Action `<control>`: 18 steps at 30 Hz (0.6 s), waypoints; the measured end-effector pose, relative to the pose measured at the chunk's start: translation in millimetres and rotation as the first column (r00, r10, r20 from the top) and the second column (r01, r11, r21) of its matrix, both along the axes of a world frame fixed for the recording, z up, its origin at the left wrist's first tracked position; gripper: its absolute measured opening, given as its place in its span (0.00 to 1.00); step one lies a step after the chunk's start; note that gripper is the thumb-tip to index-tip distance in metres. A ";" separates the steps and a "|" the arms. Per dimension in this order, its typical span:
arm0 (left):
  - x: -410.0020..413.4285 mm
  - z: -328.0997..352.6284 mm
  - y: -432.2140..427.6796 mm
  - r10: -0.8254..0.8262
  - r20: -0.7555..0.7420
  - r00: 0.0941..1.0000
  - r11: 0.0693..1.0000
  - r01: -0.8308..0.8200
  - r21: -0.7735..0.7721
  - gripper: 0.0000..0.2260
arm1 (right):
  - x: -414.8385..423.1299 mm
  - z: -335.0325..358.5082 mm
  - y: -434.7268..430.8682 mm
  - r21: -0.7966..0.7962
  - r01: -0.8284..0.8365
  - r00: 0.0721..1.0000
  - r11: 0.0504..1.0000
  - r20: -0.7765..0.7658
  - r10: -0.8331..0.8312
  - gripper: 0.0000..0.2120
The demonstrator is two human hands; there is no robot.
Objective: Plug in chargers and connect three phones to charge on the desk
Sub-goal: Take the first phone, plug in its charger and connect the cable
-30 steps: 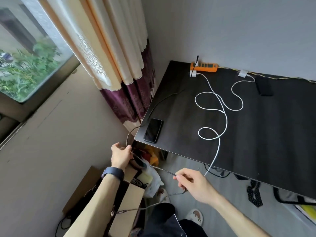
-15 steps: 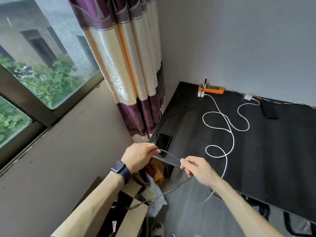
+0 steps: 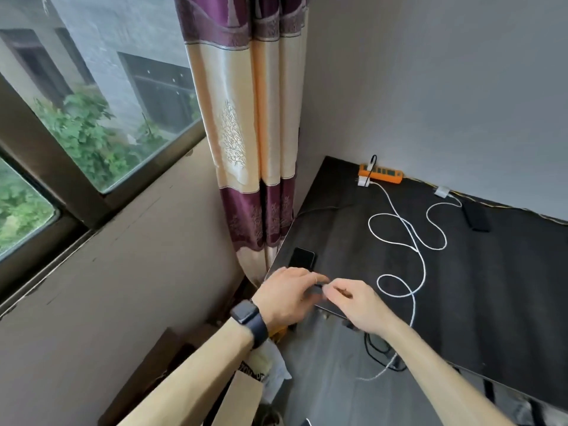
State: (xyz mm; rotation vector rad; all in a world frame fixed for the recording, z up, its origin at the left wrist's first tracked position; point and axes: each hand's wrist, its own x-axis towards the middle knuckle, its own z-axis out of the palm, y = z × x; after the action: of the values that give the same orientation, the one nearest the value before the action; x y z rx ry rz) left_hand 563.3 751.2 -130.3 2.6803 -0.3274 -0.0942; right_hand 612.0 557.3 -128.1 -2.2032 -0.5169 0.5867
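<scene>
A black phone (image 3: 301, 257) lies at the near left corner of the dark desk (image 3: 479, 281). Just in front of it my left hand (image 3: 287, 298) and my right hand (image 3: 353, 304) meet, both pinching the end of a thin dark cable (image 3: 319, 287); its plug is blurred. A second dark phone (image 3: 476, 215) lies at the back, joined to a white charger (image 3: 442, 191). An orange power strip (image 3: 381, 174) sits against the wall with a white charger (image 3: 363, 181) beside it. From there a white cable (image 3: 408, 238) loops across the desk and hangs over the front edge.
A purple and cream curtain (image 3: 255, 142) hangs at the desk's left corner, next to a window (image 3: 92, 118). Below the desk edge stand a cardboard box (image 3: 172, 373), a white bag (image 3: 270, 364) and dark cords on the floor (image 3: 381, 352).
Both hands rose from below the desk edge to the near left corner and came together, taking up the slack of the dark cable. The view tilted upward.
</scene>
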 end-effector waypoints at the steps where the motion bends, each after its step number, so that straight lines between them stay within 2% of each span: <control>1: 1.9 0.6 -6.5 -0.011 0.004 1.000 0.999 0.011 0.033 0.14 | 2.5 0.8 0.5 -0.007 0.004 1.000 1.000 0.020 -0.004 0.14; 4: 1.8 -6.9 8.5 0.036 0.048 0.998 0.994 -0.041 0.105 0.14 | 5.5 5.5 -11.2 -0.061 0.031 0.999 0.998 0.031 -0.029 0.15; 7: -8.9 -12.5 45.0 0.096 0.048 0.994 0.991 -0.100 0.086 0.13 | 1.7 1.9 -33.8 -0.092 0.082 0.995 0.992 -0.048 -0.087 0.18; 10: -24.5 -24.2 88.3 0.201 -0.072 0.977 0.979 -0.197 0.056 0.16 | -8.4 -15.6 -49.9 -0.120 0.122 0.980 0.985 -0.143 -0.139 0.20; 14: -46.2 -38.1 126.0 0.312 -0.289 0.905 0.946 -0.323 0.010 0.11 | -19.4 -27.4 -43.7 -0.142 0.108 0.971 0.984 -0.198 -0.135 0.20; 16: -55.0 -44.7 132.3 0.366 -0.328 0.871 0.919 -0.393 -0.018 0.10 | -22.6 -31.4 -35.1 -0.158 0.089 0.971 0.983 -0.206 -0.121 0.20; 18: -62.1 -51.4 135.6 0.406 -0.358 0.841 0.903 -0.428 0.018 0.12 | -25.3 -37.2 -27.3 -0.190 0.095 0.976 0.977 -0.174 -0.129 0.20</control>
State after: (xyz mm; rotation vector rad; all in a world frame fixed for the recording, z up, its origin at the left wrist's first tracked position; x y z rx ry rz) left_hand 501.3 886.8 -181.7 2.5387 0.3648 -0.4183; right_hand 586.7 530.0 -165.3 -2.3007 -0.2473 0.7953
